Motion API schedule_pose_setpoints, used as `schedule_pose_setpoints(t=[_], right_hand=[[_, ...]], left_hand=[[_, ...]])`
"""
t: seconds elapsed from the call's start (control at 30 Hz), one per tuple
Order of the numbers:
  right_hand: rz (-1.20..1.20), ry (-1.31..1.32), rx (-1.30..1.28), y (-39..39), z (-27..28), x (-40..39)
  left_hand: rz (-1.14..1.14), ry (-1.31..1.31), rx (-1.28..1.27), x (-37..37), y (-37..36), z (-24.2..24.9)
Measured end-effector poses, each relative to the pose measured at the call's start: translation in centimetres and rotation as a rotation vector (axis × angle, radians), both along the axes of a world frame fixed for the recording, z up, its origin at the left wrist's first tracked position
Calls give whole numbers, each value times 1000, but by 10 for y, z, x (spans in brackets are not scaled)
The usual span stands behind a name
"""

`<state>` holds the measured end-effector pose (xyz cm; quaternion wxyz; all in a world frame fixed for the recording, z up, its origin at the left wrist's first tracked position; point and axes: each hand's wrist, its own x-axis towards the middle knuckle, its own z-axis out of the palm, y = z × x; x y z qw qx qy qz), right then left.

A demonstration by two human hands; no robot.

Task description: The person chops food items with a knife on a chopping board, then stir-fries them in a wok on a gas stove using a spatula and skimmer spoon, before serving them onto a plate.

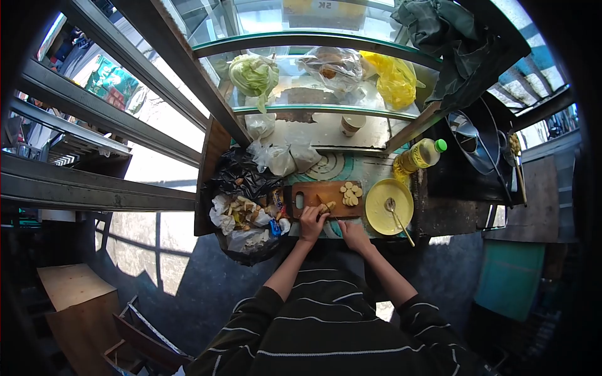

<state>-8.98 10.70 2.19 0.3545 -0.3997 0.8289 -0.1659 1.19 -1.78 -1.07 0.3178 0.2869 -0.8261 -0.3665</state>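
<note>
- Brown cutting board, looking like wood and likely stiff and steady, lies flat on the worktop; the slot near its left end would be the natural place to take hold of it
- Pale food piece, perhaps peeled, lies on the lower part of the board at the left hand's fingertips; I judge it light, fairly firm and a little slippery where its inside is bared
- Left hand has its fingers bent over the near end of that piece and seems to pin it down; a grip at the end, with the tips tucked back, would suit so small and round a thing
- Right hand sits just beside the board's lower edge, fingers seemingly curled in; I cannot tell whether they are closed on a handle
- Round slices are grouped at the board's right end, thin-looking and probably easy to snap or slide; scooping them from beneath would be gentler than pinching
- Yellow plate is just right of the board, a spoon resting in it; the rim offers the cleanest hold, and the spoon could slide if the plate were tilted
</note>
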Motion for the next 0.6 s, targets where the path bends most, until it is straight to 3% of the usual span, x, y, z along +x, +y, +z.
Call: schedule_pose_setpoints(t=[0.17, 0.6], right_hand=[[-171, -101, -121, -2, -10, 2], [-228, -22, -41, -10, -7, 14]], left_hand=[[-10, -33, 11, 1, -1, 6], [31, -25, 22, 2, -4, 8]])
